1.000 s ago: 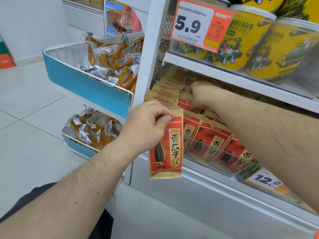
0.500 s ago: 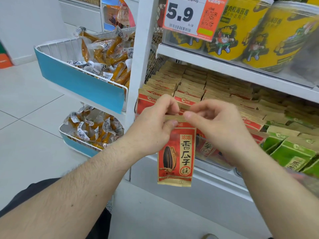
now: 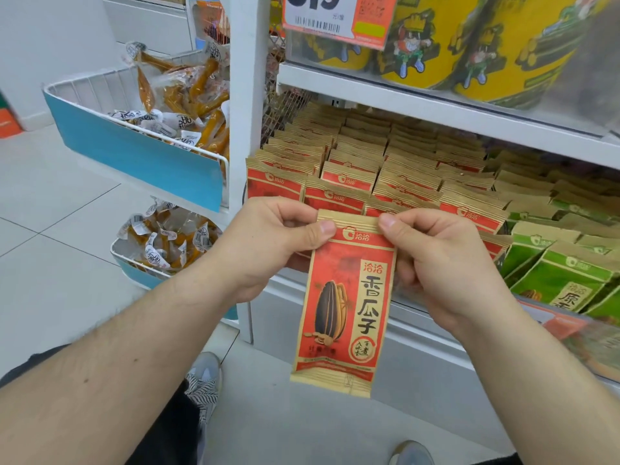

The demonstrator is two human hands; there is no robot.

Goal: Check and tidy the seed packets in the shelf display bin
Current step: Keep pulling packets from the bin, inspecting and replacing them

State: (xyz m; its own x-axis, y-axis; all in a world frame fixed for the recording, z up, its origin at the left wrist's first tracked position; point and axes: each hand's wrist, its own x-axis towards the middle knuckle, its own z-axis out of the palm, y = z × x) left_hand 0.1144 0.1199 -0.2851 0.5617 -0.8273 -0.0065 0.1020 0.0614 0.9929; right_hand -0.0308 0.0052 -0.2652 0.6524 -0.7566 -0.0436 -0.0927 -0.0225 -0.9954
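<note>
A red and tan sunflower seed packet (image 3: 345, 307) hangs upright in front of the shelf, its printed face toward me. My left hand (image 3: 268, 243) pinches its top left corner and my right hand (image 3: 443, 260) pinches its top right corner. Behind it, rows of matching red seed packets (image 3: 369, 166) stand packed in the shelf display bin (image 3: 406, 305), whose clear front wall is mostly hidden by my hands. Green seed packets (image 3: 567, 273) fill the bin's right part.
Yellow snack tubs (image 3: 469, 45) stand on the shelf above, behind a price tag (image 3: 335, 18). Left of the white upright post (image 3: 250, 95), two blue-fronted wire baskets (image 3: 134, 152) hold wrapped orange snacks. Tiled floor and my shoes (image 3: 204, 370) lie below.
My right hand left the packets in the bin and came forward to grip the held packet's top right corner. The packet now hangs lower and faces me squarely.
</note>
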